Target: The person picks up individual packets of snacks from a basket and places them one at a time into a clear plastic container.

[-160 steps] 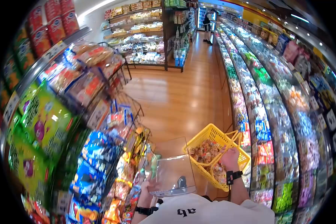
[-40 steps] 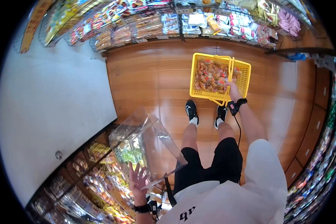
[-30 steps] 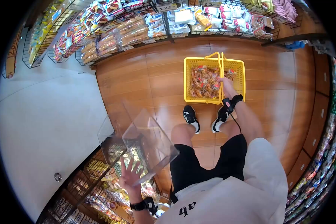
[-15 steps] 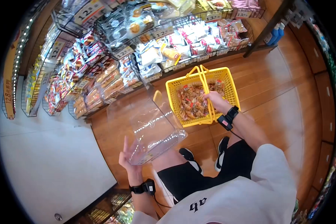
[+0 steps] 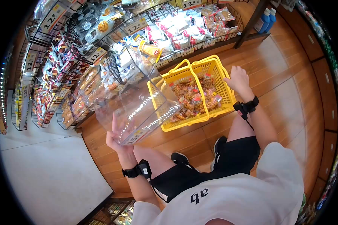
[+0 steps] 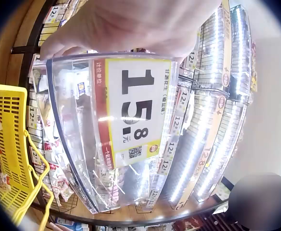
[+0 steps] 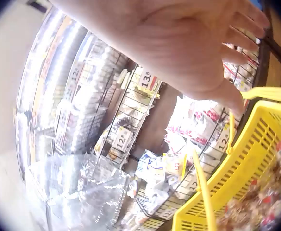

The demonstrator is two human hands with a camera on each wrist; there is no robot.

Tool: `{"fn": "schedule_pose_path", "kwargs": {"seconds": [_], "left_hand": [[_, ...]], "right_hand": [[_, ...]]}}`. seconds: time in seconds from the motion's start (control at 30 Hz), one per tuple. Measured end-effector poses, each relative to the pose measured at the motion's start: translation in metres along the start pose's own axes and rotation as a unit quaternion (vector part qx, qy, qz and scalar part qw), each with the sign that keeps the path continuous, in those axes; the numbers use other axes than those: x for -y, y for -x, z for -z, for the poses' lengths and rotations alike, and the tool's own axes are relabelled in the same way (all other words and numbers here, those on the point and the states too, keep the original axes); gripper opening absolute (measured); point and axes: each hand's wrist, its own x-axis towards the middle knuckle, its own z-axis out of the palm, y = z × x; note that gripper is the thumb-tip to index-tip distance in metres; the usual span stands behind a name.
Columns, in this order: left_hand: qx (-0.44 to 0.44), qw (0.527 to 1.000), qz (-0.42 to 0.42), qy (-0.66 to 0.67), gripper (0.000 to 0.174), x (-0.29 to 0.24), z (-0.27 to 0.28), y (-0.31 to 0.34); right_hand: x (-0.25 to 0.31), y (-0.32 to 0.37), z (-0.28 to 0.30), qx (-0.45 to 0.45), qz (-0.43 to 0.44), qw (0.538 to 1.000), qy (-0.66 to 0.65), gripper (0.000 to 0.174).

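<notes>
My left hand (image 5: 120, 140) grips the near end of a clear plastic bin (image 5: 142, 101), by the price card. In the left wrist view, the hand lies along the edge beside the card (image 6: 135, 110), which reads 15.8. The bin is tilted and seen through, its far corner overlapping the yellow shopping basket (image 5: 208, 119) in the head view. Packets of brown snacks (image 5: 191, 99) fill the basket's bottom, and its handles are up. My right hand (image 5: 238, 80) is by the basket's right rim, fingers loosely spread, holding nothing; in the right wrist view its palm (image 7: 179, 53) shows.
Wire shelves of wrapped snacks (image 5: 176, 32) with price cards stand beyond the basket. Blue bottles (image 5: 266, 20) sit at the shelf's right end. A white panel (image 5: 60, 172) lies to the left, drawers (image 5: 319, 86) line the right, and wooden floor (image 5: 285, 71) shows between.
My right hand has let go of the basket's handle and moved to its right side. The plastic bin has swung closer to the basket, and the view has turned toward the snack shelves.
</notes>
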Motion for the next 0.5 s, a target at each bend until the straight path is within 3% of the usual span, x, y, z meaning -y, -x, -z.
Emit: {"fn": "schedule_pose_path", "kwargs": {"seconds": [0.07,0.17,0.23,0.3,0.37,0.47,0.5], "left_hand": [[0.011,1.000,-0.003,-0.014,0.088,0.002,-0.007,-0.006],[0.034,0.999,-0.006,-0.033,0.089,0.014,0.005,-0.026],[0.023,0.998,-0.009,-0.064,0.090,0.019,0.010,-0.030],[0.009,0.998,-0.010,-0.063,0.091,0.016,0.015,-0.022],[0.027,0.999,-0.012,-0.037,0.093,0.009,0.022,-0.015],[0.061,0.998,-0.005,-0.006,0.095,-0.014,0.039,0.004],[0.083,0.996,-0.011,-0.016,0.095,-0.020,0.050,0.004]], "right_hand": [[0.007,-0.011,-0.027,0.113,0.004,0.983,-0.148,0.069],[0.046,0.005,-0.041,0.295,0.024,0.897,-0.330,0.079],[0.077,0.017,-0.064,0.416,0.099,0.847,-0.316,0.085],[0.107,0.047,-0.049,0.385,0.092,0.860,-0.322,0.081],[0.136,0.068,-0.027,0.276,0.358,0.750,-0.483,0.073],[0.150,0.083,-0.006,0.447,0.403,0.646,-0.469,0.067],[0.150,0.080,-0.003,0.484,0.389,0.667,-0.412,0.065]]}}
